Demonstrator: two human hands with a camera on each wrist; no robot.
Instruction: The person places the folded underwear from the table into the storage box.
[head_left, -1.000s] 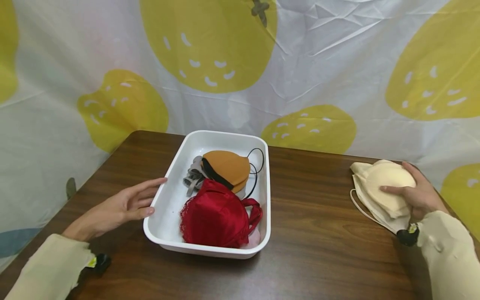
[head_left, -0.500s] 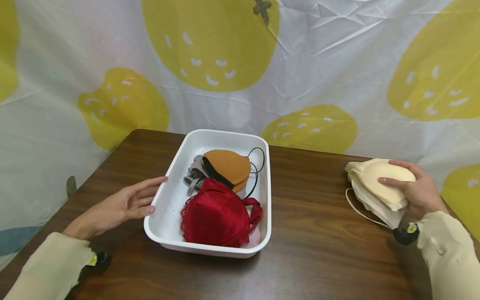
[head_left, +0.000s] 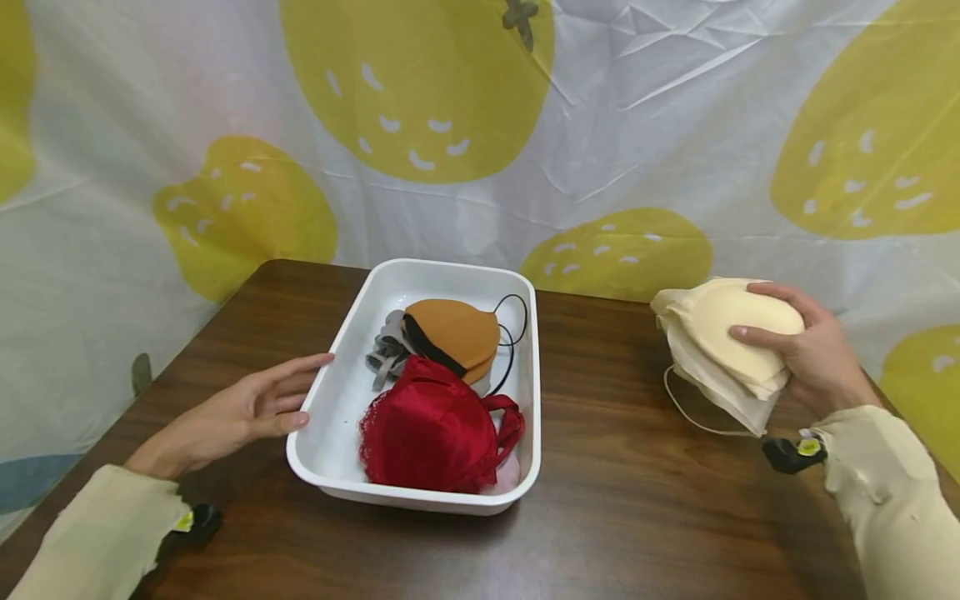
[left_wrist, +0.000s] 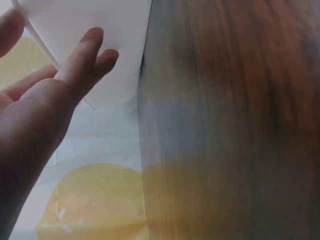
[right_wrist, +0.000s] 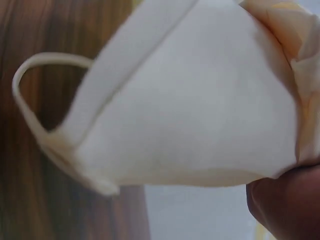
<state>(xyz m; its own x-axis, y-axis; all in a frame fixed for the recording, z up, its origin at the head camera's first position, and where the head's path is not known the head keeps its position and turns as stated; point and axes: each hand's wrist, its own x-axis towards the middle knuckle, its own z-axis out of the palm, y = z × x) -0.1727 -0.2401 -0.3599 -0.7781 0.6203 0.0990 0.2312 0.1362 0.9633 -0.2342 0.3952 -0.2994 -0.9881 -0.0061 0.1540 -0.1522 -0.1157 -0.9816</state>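
Note:
In the head view my right hand (head_left: 817, 354) grips a folded cream bra (head_left: 738, 325), thumb on top of the padded cup, with a thin strap looping below. The right wrist view shows the bra's pale underside (right_wrist: 200, 110) and one fingertip (right_wrist: 285, 205) at its edge. My left hand (head_left: 232, 417) touches the left side of a white tray (head_left: 333, 437) with extended fingers. Inside the tray lie a red satin bra (head_left: 435, 433) with lace, an orange-brown bra (head_left: 453, 333) with black edging and thin black straps, and a grey one (head_left: 388, 350), partly covered.
The brown wooden table (head_left: 615, 467) spreads under the tray and to its right. Behind it hangs a white curtain (head_left: 465, 221) printed with yellow fruit. A bit of pale pink fabric (head_left: 508, 475) shows under the red bra.
My right hand has lifted the cream bra off the table and carried it up and left. My left hand and the tray have kept their places.

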